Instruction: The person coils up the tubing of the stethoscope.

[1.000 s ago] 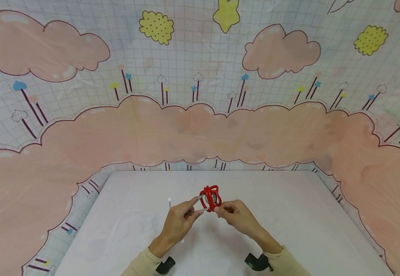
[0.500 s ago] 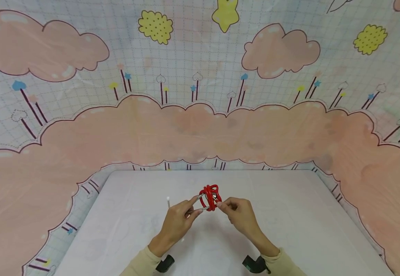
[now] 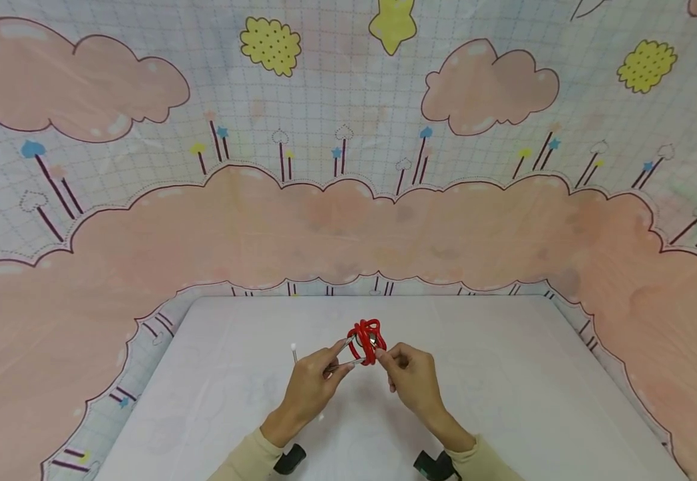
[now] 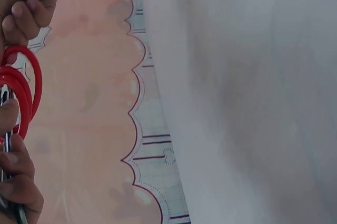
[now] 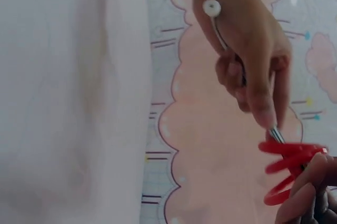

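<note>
A stethoscope with its red tubing (image 3: 365,342) wound in loops is held up over the table in the head view. My left hand (image 3: 311,381) grips its metal ear tubes, with fingers and thumb on either side. One white ear tip (image 5: 212,8) sticks out past that hand in the right wrist view. Part of the round metal chest piece shows inside the loops. With thumb and forefinger, my right hand (image 3: 411,377) pinches at the right side of the coil; the fingertips cover the exact spot. Red loops (image 4: 38,84) also appear at the left wrist view's edge.
The white table (image 3: 505,387) spreads beneath both hands. Behind it hangs a cloth backdrop (image 3: 324,234) printed with clouds and stars. Dark wrist cameras, such as the one on the left (image 3: 290,459), sit under the sleeves.
My right hand has shifted slightly left and turned, its fingertips now higher on the coil's right side. The coil has risen a little, and less of the chest piece shows. My left hand keeps its hold.
</note>
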{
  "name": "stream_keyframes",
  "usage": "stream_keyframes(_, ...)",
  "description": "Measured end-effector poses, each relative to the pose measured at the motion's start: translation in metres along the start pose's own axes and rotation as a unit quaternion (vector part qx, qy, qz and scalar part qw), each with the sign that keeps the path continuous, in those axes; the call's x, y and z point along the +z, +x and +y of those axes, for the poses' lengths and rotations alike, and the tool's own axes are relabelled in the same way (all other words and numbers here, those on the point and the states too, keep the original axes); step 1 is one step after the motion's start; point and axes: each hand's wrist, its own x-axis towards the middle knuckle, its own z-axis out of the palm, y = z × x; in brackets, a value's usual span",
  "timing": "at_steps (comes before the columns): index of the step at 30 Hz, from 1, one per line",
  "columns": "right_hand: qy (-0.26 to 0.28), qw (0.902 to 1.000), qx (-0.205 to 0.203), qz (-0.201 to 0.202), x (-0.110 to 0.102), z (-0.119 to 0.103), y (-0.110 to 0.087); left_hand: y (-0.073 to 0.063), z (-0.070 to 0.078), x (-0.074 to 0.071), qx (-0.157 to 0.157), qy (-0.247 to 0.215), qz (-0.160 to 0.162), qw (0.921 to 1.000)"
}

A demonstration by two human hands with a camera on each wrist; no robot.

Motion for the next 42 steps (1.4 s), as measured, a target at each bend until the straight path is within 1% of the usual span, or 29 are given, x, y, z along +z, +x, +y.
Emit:
stream_keyframes(5,0.007,0.9964,-0.078,0.032,0.007,-0.017,-0.008,-0.001,0.004,0.005,-0.003,-0.009,0.02,0.9998)
stream_keyframes(7,0.014,0.9945,-0.094,0.045,0.009,-0.019,-0.01,-0.001,0.005,0.007,-0.006,-0.013,0.028,0.9995)
stream_keyframes(9,0.017,0.9929,-0.102,0.059,0.011,-0.019,-0.011,0.0,0.005,0.008,-0.009,-0.015,0.031,0.9994)
stream_keyframes(13,0.023,0.9909,-0.109,0.077,0.013,-0.015,-0.013,0.001,0.005,0.008,-0.016,-0.02,0.025,0.9994)
stream_keyframes(16,0.026,0.9904,-0.109,0.081,0.014,-0.012,-0.011,0.002,0.005,0.006,-0.019,-0.014,0.014,0.9996)
stream_keyframes(22,0.045,0.9921,-0.075,0.089,0.019,0.012,-0.007,0.002,0.004,0.003,-0.011,-0.007,-0.002,0.9999)
stream_keyframes(24,0.046,0.9913,-0.079,0.095,0.021,0.019,-0.006,0.002,0.004,0.002,-0.008,-0.007,-0.006,0.9999)
stream_keyframes(27,0.024,0.9869,-0.112,0.114,0.021,0.023,-0.005,0.002,0.003,0.0,-0.002,0.002,-0.011,0.9999)
stream_keyframes(32,-0.044,0.9723,-0.184,0.138,0.019,0.029,-0.001,0.001,0.002,0.0,0.017,0.042,-0.018,0.9988)
stream_keyframes(34,-0.059,0.969,-0.196,0.139,0.018,0.03,0.001,0.001,0.002,0.0,0.025,0.049,-0.019,0.9983)
stream_keyframes(36,-0.062,0.9702,-0.19,0.137,0.017,0.03,0.003,0.001,0.001,0.0,0.028,0.048,-0.022,0.9982)
stream_keyframes(38,-0.051,0.9754,-0.171,0.13,0.017,0.03,0.004,0.001,0.0,-0.001,0.021,0.039,-0.027,0.9987)
stream_keyframes(39,-0.037,0.9794,-0.157,0.122,0.017,0.029,0.004,0.001,-0.001,-0.001,0.013,0.032,-0.03,0.9989)
stream_keyframes(42,0.012,0.9912,-0.098,0.087,0.015,0.016,0.002,0.001,-0.003,-0.003,-0.013,0.008,-0.036,0.9992)
